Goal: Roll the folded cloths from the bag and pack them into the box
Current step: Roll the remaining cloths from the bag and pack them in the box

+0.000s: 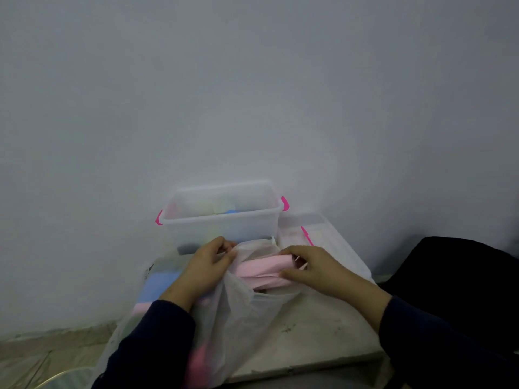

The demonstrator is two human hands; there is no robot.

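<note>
- Pink folded cloth (259, 270) sits in the mouth of the see-through bag (238, 313) on the tabletop (323, 332); right hand (317, 269) is pinching it.
- Left hand (203, 266) grips the bag's rim, holding it open.
- Clear box (224, 228) with pink latches stands just behind, against the wall, its lid (314, 234) beside it.
- Blurry pastel rolls show inside; blue cloth (161, 284) shows through the bag, hard to make out.

one box (222, 220), one lid (314, 228), one bag (238, 313), two hands (202, 265)
</note>
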